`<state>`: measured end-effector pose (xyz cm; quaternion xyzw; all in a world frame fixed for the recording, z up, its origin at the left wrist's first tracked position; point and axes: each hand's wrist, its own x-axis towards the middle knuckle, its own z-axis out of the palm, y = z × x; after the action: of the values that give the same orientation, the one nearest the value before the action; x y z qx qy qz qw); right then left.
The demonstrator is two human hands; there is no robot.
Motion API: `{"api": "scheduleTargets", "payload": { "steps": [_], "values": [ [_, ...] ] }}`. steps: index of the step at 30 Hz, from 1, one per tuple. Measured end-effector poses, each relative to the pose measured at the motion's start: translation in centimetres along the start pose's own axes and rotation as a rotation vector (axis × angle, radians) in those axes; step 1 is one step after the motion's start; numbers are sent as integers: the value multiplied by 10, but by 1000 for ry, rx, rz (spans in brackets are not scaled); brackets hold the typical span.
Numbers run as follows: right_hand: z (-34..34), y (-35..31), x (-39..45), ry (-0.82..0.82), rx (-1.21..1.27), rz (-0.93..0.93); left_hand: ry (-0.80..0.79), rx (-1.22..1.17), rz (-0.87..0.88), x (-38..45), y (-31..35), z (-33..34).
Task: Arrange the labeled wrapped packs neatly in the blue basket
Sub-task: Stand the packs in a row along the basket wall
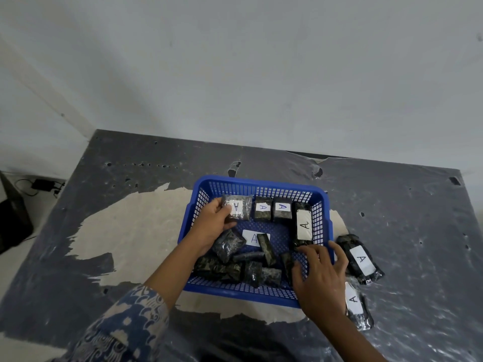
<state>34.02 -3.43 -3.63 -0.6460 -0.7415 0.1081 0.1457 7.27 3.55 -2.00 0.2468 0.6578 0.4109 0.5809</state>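
The blue basket (264,182) sits mid-table. My left hand (211,223) grips a small wrapped pack (239,208) labeled A at the basket's back left corner. Beside it two small labeled packs (263,208) (282,208) stand in a row, and a long labeled pack (304,223) lies along the right wall. Several dark packs (230,265) lie jumbled at the basket's front, with a white A label (251,238) showing in the middle. My right hand (322,278) rests with fingers spread over the basket's front right rim, holding nothing.
Two more labeled packs lie on the table right of the basket, one (360,258) angled near the rim, another (356,305) closer to me. The worn grey table (130,231) backs onto a wall. A black adapter with cable (43,184) lies on the floor at left.
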Motion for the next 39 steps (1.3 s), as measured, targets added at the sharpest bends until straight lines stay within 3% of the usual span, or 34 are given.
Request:
{"api": "scheduleTargets", "payload": {
  "steps": [6,10,13,16,22,25,30,39],
  "values": [
    [-1,0,-1,-21,-7,3,32,-10,-42,-2,2,2],
    [0,0,-1,-35,-13,8,50,-196,-114,3,16,-2],
    [-1,0,-1,-35,-9,14,67,-105,-122,6,22,-7],
    [-1,-1,-1,-37,-9,16,85,219,-38,14,27,-14],
    [-1,0,-1,-46,-9,22,-121,914,229,35,33,-13],
    [0,1,-2,-40,-2,22,-57,1258,400,36,20,-9],
    [-1,-1,0,-29,14,19,51,1188,438,27,-8,-8],
    [0,0,-1,-27,10,22,-52,1146,453,31,-15,0]
  ]
}}
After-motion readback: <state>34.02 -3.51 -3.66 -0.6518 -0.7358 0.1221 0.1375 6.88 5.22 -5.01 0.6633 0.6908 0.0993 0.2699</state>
